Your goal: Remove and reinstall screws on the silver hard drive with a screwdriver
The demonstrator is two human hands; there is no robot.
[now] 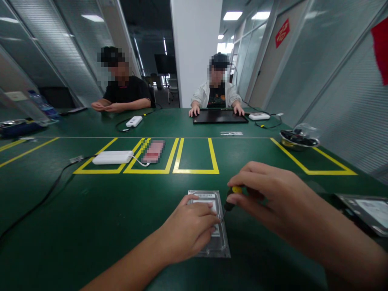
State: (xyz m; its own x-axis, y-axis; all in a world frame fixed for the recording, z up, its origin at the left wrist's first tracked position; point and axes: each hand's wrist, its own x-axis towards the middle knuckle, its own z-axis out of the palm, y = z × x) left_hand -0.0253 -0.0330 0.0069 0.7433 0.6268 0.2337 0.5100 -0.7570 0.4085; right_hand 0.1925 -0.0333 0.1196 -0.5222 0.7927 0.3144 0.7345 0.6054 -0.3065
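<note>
A silver hard drive with a white label lies flat on the green table in front of me. My left hand rests over it palm down, fingers bent across the cover and holding it against the table. In my right hand is a small screwdriver with a black and yellow handle, pinched between thumb and fingers. Its thin shaft slants down to the drive's right edge, close to my left index fingertip. The exact spot under the tip is hidden.
Another drive-like device lies at the right. A bowl of dark items stands behind it. Yellow tape marks rectangles near a white power bank and a phone. Across the table, two people sit, one touching a black panel.
</note>
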